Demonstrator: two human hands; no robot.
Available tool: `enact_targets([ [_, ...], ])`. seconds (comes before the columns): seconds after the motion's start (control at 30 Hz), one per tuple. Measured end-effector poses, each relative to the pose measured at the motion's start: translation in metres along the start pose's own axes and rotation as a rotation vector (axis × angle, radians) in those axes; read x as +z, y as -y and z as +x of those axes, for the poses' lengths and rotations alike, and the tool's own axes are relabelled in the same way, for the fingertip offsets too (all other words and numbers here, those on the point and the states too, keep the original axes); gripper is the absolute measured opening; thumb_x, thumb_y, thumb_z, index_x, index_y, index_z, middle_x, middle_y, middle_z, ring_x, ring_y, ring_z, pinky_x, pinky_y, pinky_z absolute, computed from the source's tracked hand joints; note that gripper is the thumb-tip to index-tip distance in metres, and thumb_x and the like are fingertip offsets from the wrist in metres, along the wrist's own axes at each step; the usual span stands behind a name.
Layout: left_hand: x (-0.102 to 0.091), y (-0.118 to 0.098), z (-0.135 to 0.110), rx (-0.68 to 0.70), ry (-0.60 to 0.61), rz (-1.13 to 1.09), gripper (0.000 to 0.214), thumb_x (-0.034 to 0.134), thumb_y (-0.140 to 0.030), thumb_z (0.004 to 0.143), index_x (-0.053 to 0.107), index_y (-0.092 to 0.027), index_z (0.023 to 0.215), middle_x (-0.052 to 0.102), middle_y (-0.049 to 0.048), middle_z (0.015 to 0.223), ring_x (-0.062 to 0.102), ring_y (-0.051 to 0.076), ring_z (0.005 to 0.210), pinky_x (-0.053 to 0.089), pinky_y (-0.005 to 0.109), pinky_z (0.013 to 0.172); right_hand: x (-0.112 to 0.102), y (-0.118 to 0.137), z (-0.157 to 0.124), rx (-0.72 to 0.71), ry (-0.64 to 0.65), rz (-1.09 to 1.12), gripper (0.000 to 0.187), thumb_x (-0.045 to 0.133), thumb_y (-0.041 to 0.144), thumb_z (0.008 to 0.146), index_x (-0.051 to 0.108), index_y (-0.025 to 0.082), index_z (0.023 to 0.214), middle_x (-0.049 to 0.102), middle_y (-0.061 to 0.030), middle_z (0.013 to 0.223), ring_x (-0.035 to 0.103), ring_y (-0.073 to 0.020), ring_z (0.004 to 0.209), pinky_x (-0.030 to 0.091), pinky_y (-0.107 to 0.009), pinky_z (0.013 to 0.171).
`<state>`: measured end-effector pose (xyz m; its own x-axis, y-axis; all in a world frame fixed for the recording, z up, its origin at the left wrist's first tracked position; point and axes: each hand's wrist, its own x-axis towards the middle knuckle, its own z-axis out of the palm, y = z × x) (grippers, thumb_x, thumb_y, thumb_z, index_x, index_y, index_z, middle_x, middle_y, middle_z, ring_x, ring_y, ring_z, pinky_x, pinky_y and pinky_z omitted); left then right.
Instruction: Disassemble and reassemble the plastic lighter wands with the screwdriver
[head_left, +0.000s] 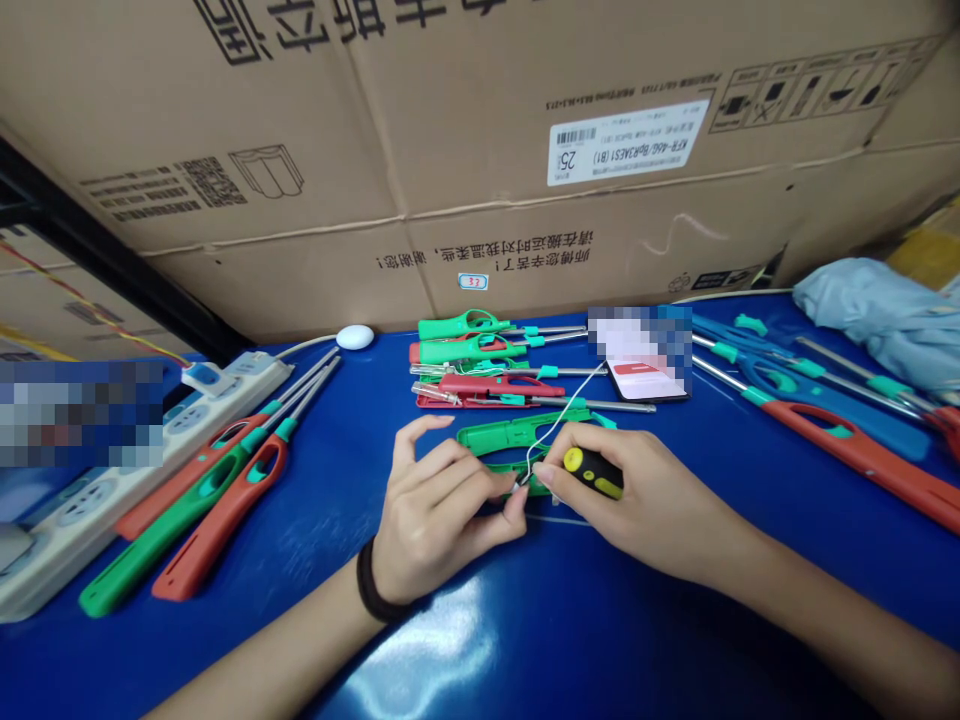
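My left hand (435,510), wearing a black band at the wrist, pinches a small dark-and-silver part (520,483) between thumb and finger. A thin white wire (564,408) rises from that part toward the back right. My right hand (645,490) is closed round a stubby black-and-yellow handle, apparently a screwdriver (592,472), while its thumb and fingertip meet at the wire's lower end. Just behind and under the fingertips lie green lighter shell halves (491,437), partly hidden by both hands. The handle's tip cannot be seen.
Red and green opened lighters (480,385) with metal tubes lie behind my hands. A phone (649,365) stands behind them. Assembled lighters (217,510) and a power strip (82,490) are left; red and blue lighters (862,450) right. A large cardboard box (480,230) closes the back.
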<state>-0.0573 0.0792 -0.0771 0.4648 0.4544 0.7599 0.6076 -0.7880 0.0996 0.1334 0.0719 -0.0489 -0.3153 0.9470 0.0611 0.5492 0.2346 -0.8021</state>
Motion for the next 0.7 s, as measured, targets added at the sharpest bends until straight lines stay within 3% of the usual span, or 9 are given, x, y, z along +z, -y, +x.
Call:
enact_targets([
  [0.7,0.0003,-0.0008,0.0008,0.041,-0.020,-0.007,0.012,0.070,-0.015,0.075,0.061,-0.017,0.067,0.060,-0.0069,0.054,0.053,0.007,0.047,0.040,0.040,0.089,0.0003,-0.0001,0.0016,0.007,-0.005,0.015,0.015,0.057,0.027,0.083,0.059,0.021,0.069,0.058,0.0059,0.061,0.049,-0.0088,0.056,0.038,-0.021,0.054],
])
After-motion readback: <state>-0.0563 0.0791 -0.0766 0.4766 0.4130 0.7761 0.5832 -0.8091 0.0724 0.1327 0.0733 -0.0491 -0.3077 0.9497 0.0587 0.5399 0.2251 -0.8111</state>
